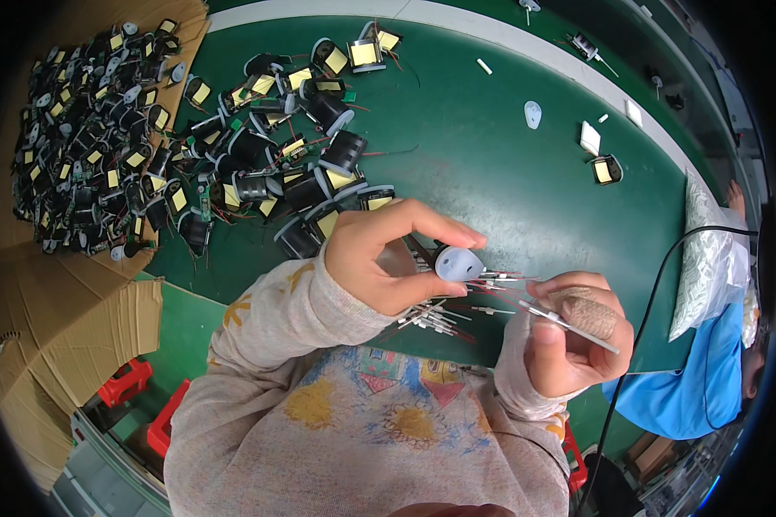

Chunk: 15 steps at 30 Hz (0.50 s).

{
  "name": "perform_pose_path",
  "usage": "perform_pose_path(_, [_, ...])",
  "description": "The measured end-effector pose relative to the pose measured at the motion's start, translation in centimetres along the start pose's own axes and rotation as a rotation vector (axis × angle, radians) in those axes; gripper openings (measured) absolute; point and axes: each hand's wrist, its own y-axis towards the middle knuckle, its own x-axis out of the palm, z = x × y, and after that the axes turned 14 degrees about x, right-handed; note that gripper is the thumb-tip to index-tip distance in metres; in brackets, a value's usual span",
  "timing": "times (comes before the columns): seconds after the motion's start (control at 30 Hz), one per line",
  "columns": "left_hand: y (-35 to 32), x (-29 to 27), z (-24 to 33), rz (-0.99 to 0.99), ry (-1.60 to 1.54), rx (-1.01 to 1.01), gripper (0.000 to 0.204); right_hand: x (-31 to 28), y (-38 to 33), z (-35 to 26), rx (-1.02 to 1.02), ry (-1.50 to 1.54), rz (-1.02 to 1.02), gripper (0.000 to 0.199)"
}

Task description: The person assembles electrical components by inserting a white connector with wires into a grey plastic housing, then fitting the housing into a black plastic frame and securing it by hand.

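Note:
My left hand (366, 254) is closed around a small black device with a pale translucent teardrop-shaped end cap (459, 265), gripped between thumb and fingers. Most of its dark body is hidden by the hand. To the right, my right hand (582, 349) pinches a thin whitish rod (582, 330) between thumb and fingers; it slants down to the right. One finger of this hand has a tan wrap (588, 312). Thin red wires run between the two hands. Below the device lies a bunch of leads with small white connectors (434, 319), partly covered by my left hand.
Many black devices with yellow pads (254, 151) lie across the green table's (457, 129) left side. More fill a cardboard box (185, 95). A loose grey cap (533, 115) and white block (590, 138) lie farther off. A black cable (655, 302) and a plastic bag (700, 250) are at right.

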Motion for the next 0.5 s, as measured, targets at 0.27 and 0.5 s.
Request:
perform_pose_path(0.27, [0.1,-0.2,-0.2,-0.040,0.210,0.185,0.041,0.5,0.2,-0.4,-0.081,-0.132,-0.082,0.026])
perform_pose_path(0.5, [0.1,-0.2,-0.2,-0.026,0.296,0.206,0.039,0.3,0.4,-1.2,-0.146,-0.253,-0.154,0.024])
